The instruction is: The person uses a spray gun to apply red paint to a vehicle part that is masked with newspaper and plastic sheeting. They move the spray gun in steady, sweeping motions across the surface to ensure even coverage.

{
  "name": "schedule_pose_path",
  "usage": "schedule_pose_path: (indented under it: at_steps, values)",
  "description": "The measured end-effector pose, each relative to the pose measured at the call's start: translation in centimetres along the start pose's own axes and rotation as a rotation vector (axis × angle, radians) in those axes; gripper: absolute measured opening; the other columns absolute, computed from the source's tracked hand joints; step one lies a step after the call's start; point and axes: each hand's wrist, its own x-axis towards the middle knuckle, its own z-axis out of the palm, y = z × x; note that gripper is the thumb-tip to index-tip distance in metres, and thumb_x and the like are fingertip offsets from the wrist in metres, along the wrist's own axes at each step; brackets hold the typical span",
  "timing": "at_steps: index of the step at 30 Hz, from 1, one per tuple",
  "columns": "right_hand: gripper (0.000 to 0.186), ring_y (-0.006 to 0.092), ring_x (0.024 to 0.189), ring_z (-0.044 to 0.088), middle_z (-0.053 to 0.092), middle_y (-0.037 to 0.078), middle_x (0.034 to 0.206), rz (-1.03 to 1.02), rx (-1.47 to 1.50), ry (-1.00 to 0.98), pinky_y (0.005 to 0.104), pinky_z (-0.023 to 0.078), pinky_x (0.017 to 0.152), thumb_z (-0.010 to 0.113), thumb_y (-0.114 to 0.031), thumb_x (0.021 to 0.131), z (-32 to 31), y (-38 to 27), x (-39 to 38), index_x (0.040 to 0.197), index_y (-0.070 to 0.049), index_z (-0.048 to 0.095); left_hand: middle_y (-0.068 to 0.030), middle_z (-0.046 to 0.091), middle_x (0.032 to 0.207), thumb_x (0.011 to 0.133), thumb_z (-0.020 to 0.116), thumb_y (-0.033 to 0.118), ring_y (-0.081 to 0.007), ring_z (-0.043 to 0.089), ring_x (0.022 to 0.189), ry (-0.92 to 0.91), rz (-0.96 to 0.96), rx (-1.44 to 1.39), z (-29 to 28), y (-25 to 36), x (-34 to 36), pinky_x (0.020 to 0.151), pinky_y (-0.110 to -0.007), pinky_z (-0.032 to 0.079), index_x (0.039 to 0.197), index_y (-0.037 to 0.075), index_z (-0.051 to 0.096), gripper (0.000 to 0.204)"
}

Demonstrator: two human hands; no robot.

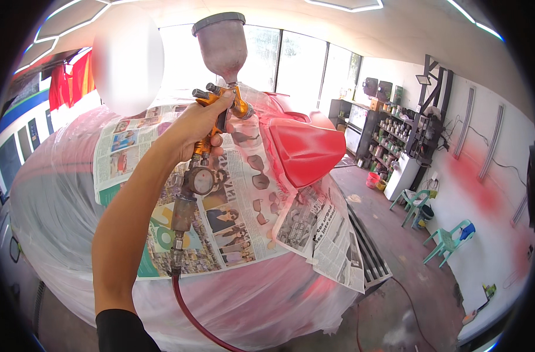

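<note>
My left hand [207, 124] is closed around the grip of an orange spray gun [241, 105], raised in front of me. Its grey cup [222, 47] sits on top, and thumb and fingertips show on the near side. Below the grip hang a round gauge [200, 180] and a dark red air hose [191, 314]. To the right of the gun's nozzle and apart from it, a glossy red housing [307, 151] shaped like a car's side mirror sticks out. Newspaper sheets [235, 229] and clear plastic sheeting [50, 170] cover the surface around it. My right hand is not in view.
Shelves of cans [391, 138] stand by the right wall, with a red bucket [373, 179] near them. Two green chairs [450, 239] are along that wall, which bears red overspray [472, 182]. A thin hose [417, 311] lies on the floor.
</note>
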Motion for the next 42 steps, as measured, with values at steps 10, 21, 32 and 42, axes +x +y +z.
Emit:
schedule_pose_path:
  at_steps: [10, 21, 32, 42]
  values:
    - [0.021, 0.0066, 0.041, 0.047, 0.057, 0.0, 0.06, 0.009, 0.51, 0.115, 0.0254, 0.031, 0.037, 0.07, -0.012, 0.097, 2.7, -5.1, -6.8, 0.112, 0.002, 0.074, -0.0044, 0.06, 0.083, 0.105, 0.058, 0.054, -0.0063, 0.051, 0.047, -0.129, -0.03, -0.081, -2.1, -1.5, 4.6, 0.041, -0.028, 0.054, 0.115, 0.006, 0.053, 0.05]
    - [0.011, 0.0049, 0.05, 0.048, 0.059, -0.005, 0.067, 0.034, 0.375, 0.24, 0.0251, 0.034, 0.044, 0.071, -0.009, 0.095, 3.9, -9.0, -6.1, 0.098, 0.0, 0.077, -0.0004, 0.048, 0.074, 0.108, 0.055, 0.049, -0.0074, 0.047, 0.046, -0.162, -0.042, -0.078, -2.3, -2.1, 8.6, 0.04, -0.028, 0.05, 0.118, 0.005, 0.056, 0.045]
    - [0.012, 0.0041, 0.053, 0.049, 0.063, -0.004, 0.071, -0.046, 0.324, 0.216, 0.0239, 0.036, 0.046, 0.073, -0.011, 0.094, 4.2, -8.8, -5.1, 0.097, 0.0, 0.077, -0.0026, 0.051, 0.072, 0.106, 0.058, 0.049, -0.0094, 0.047, 0.046, -0.099, -0.034, -0.07, -1.7, -2.4, 10.8, 0.039, -0.031, 0.049, 0.109, 0.005, 0.06, 0.044]
    - [0.013, 0.0038, 0.053, 0.05, 0.066, -0.004, 0.072, 0.077, 0.406, 0.273, 0.0229, 0.035, 0.045, 0.071, -0.011, 0.095, 4.9, -7.4, -4.5, 0.101, -0.001, 0.077, -0.0031, 0.054, 0.074, 0.105, 0.059, 0.051, -0.0087, 0.048, 0.046, -0.037, -0.034, -0.064, -1.9, -2.8, 12.3, 0.039, -0.03, 0.045, 0.107, 0.006, 0.062, 0.045]
